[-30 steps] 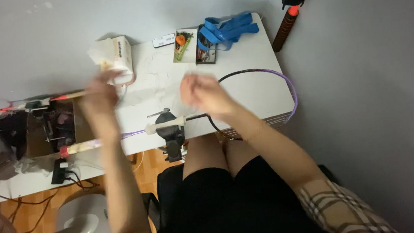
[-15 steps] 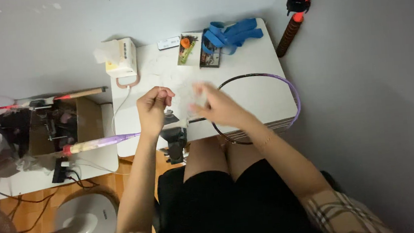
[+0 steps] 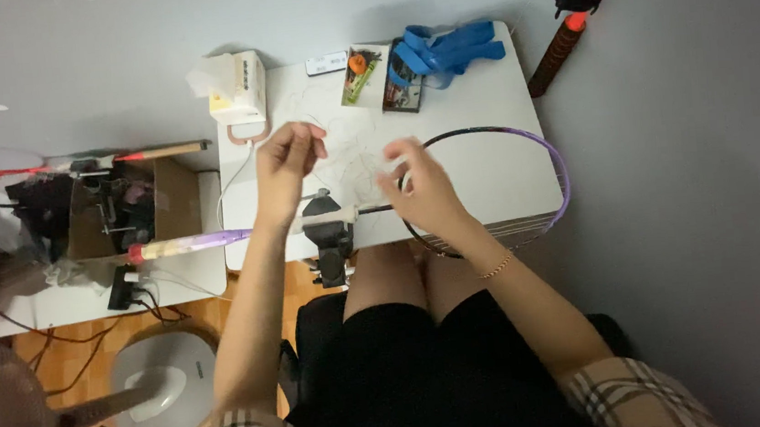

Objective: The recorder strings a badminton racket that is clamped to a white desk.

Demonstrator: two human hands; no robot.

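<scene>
Racket [image 3: 521, 151] clamped in vise [image 3: 327, 232] at table's six o'clock edge. Left hand [image 3: 284, 162] pinching string [image 3: 348, 157]; right hand [image 3: 424, 191] pinching it at frame's nine o'clock. Few strings in, most left.

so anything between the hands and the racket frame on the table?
Nothing visible. The right hand is already at the near-left edge of the racket frame. The left hand is raised above the table, left of the clamp gripping the shaft, fingers pinched together; thin string is too faint to trace.
</scene>
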